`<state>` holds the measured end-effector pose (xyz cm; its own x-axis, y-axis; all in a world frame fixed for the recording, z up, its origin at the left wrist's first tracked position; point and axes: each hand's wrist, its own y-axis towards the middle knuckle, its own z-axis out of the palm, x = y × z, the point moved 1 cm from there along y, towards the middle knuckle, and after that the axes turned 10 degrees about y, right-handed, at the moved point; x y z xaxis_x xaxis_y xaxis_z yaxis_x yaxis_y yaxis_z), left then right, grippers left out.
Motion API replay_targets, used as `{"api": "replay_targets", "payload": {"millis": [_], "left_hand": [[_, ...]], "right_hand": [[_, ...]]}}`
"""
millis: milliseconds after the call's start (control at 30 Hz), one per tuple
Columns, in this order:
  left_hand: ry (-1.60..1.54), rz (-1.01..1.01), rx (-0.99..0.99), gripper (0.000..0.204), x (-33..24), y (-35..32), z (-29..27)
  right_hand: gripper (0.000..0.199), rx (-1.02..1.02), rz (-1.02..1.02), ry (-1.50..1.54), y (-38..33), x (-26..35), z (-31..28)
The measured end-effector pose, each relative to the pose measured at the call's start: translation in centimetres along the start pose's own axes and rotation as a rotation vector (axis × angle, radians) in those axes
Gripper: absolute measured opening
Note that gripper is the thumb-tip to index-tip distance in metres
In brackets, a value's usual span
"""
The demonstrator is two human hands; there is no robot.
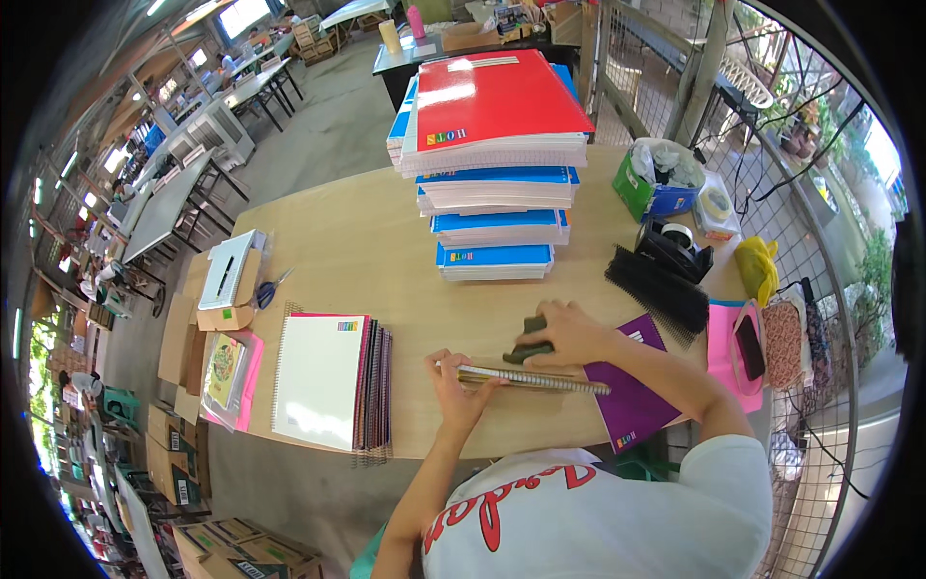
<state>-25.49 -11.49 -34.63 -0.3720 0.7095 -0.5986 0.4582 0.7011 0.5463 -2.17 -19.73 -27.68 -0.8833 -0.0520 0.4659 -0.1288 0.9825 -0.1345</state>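
Observation:
A spiral-bound notebook (540, 380) stands nearly on edge at the front of the table, its wire coil facing up. My left hand (457, 388) pinches its left end between thumb and fingers. Just beyond the notebook, my right hand (571, 336) has its fingers closed on a dark, blocky hand tool (530, 342) whose exact kind I cannot make out. Under my right forearm lies a purple cover (639, 403). To the left of my left hand sits a stack of coil-bound notebooks (320, 378) with a white sheet on top.
Tall piles of blue and red covered books (502, 193) rise at the back. Black plastic coils (658, 294), a tape dispenser (675, 251) and a green-blue box (656, 193) stand at right. Scissors (270, 289) and a pink folder (253, 372) lie left; a phone (748, 347) lies right.

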Motion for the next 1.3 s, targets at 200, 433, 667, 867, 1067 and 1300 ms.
{"api": "replay_targets", "payload": {"millis": [200, 433, 667, 867, 1067, 1300], "left_hand": [[-0.045, -0.024, 0.029, 0.063, -0.1, 0.0, -0.2], [-0.045, -0.005, 0.056, 0.068, -0.2, 0.3, -0.5], [-0.087, -0.036, 0.032, 0.077, 0.5, -0.2, -0.2], [-0.541, -0.247, 0.039, 0.064, 3.3, -0.2, -0.9], [-0.885, -0.371, 0.170, 0.055, 6.4, 0.2, -2.1], [-0.916, -0.396, 0.151, 0.057, 5.6, 0.9, -2.2]], "right_hand": [[0.042, 0.005, -0.031, 0.138, 1.0, -0.3, 1.4], [0.048, -0.011, -0.017, 0.392, 2.3, -0.3, 1.5], [0.051, -0.030, -0.058, 0.363, 3.2, 0.6, 2.0], [0.049, -0.058, 0.003, 0.177, 4.2, 1.3, 0.6], [0.045, 0.034, -0.052, 0.497, 4.9, 2.1, 0.6], [0.050, 0.083, -0.140, 0.508, 6.5, 2.5, 0.7]]}}
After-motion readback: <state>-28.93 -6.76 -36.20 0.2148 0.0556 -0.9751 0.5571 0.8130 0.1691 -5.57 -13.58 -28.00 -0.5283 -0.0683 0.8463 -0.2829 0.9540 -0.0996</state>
